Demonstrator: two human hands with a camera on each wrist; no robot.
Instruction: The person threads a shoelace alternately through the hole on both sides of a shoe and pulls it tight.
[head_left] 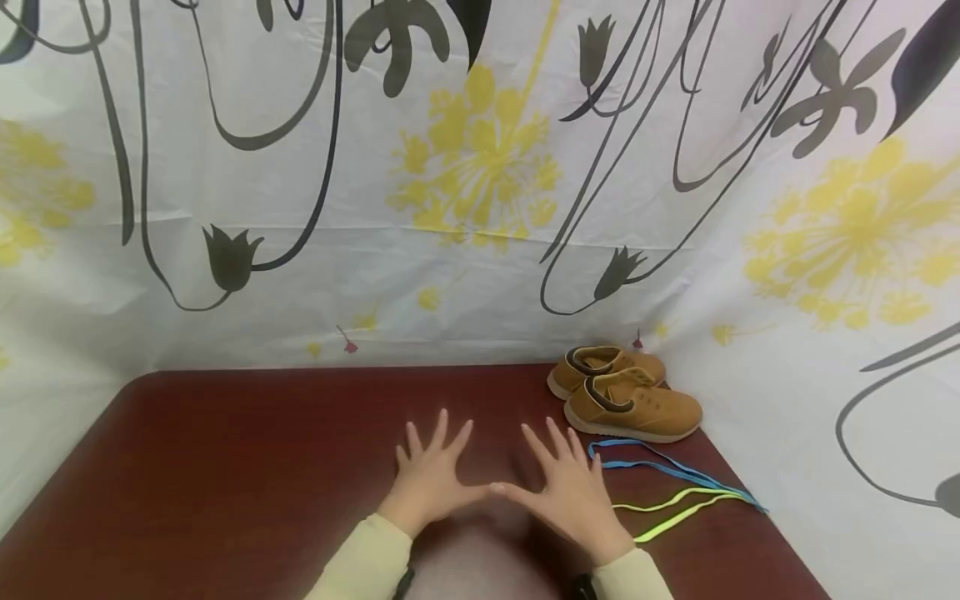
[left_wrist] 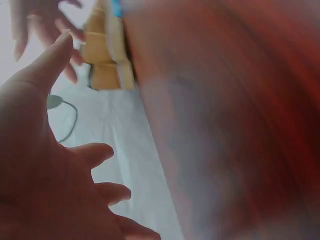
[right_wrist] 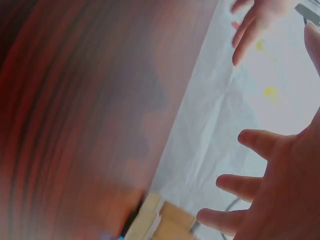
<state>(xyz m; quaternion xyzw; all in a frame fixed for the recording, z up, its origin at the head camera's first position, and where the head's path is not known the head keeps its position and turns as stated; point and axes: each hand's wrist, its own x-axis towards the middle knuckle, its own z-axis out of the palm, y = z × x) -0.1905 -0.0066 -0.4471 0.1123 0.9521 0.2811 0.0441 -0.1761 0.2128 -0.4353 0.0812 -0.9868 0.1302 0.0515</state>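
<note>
Both hands released: left hand and right hand splayed over table, thumbs touching, grasping nothing; shoes and laces parked far right, clear of them

Head cam looks down over my table; both wrist cams sit close, sideways, sharing the tan shoes.

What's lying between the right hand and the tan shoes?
In the head view, blue laces loop between the right hand and the nearer tan shoe.
</note>
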